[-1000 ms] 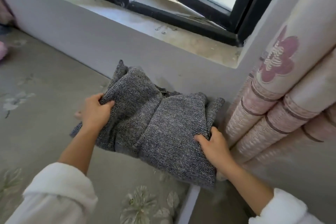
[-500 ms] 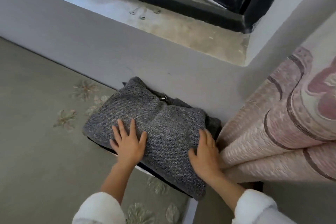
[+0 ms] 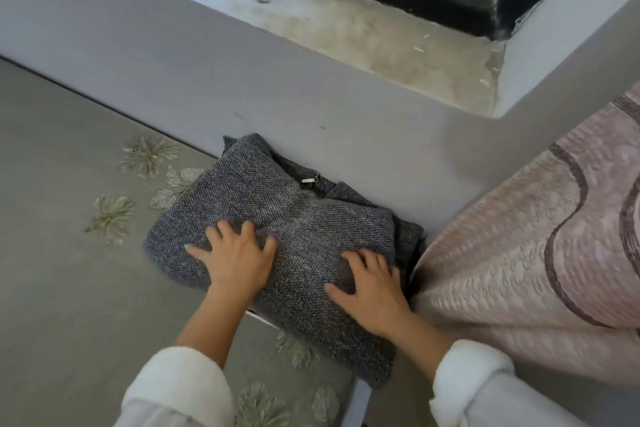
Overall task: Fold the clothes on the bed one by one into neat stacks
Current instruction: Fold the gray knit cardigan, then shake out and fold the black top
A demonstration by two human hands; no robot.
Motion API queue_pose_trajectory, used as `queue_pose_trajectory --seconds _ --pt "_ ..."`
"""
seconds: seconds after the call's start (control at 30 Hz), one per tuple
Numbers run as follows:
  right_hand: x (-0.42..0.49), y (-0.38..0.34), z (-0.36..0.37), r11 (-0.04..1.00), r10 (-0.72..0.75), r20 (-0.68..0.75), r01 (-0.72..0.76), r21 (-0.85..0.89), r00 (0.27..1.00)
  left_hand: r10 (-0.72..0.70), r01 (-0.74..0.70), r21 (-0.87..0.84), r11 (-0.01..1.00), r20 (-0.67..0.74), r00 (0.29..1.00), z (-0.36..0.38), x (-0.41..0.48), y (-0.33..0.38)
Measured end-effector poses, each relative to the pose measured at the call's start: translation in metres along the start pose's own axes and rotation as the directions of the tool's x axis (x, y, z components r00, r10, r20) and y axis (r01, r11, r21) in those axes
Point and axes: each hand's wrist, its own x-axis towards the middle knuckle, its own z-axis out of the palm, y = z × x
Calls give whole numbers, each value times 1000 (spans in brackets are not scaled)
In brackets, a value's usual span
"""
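A folded grey knit garment [image 3: 298,218] with a small silver zipper pull lies at the bed's far corner, against the wall under the window. My left hand [image 3: 237,258] rests flat on its left half, fingers spread. My right hand [image 3: 372,284] presses flat on its right half, close to the curtain. Neither hand grips the fabric. A dark layer shows under the garment's near edge.
The bed [image 3: 76,288] has a grey sheet with embroidered flowers. A grey wall [image 3: 242,80] and a dusty window sill [image 3: 363,35] run behind it. A pink patterned curtain [image 3: 536,236] hangs at the right, touching the garment's corner. The bed's edge is at the bottom centre.
A second ago both hands gripped the garment by its sides and carried it to the corner. They set it down, let go and now lie flat on top.
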Motion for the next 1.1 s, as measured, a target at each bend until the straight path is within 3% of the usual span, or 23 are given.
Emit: queue_pose_trajectory --seconds 0.1,0.17,0.27,0.33,0.4,0.47,0.53,0.57,0.63,0.73,0.87,1.1 --pt "26 -6 -12 999 -27 -127 31 27 991 240 -246 -10 969 -182 954 -6 41 9" --pt "41 -4 -14 993 41 -26 -38 109 999 329 -330 11 944 -114 937 -6 71 12" --pt "53 12 -12 942 172 221 -225 249 960 176 -165 -87 982 137 975 8 105 2" --pt "54 19 -9 912 182 314 -280 301 932 86 -31 -192 981 285 955 21 113 -6" --pt "54 19 -7 908 192 297 -284 308 935 83 -27 -204 979 271 959 29 111 -9" --pt "48 15 -4 948 174 157 -209 240 972 98 -58 -236 970 163 982 29 99 -9" --pt "31 11 4 984 41 -39 -33 173 998 98 -89 -285 954 18 995 31 73 -11" --pt "18 9 10 986 -49 -80 61 157 996 85 -95 -307 947 -46 995 35 54 -14" --pt "-12 8 27 978 -173 -19 174 112 985 21 -55 -366 929 -96 995 45 11 -23" --pt "-41 14 50 979 -199 101 201 -12 975 -65 48 -456 889 -21 998 59 -40 -35" --pt "-44 7 38 980 -178 122 186 -63 976 -71 106 -466 878 92 993 55 -66 -42" --pt "-75 -53 6 942 -284 38 286 -174 958 -131 186 -514 837 141 981 38 -174 -78"
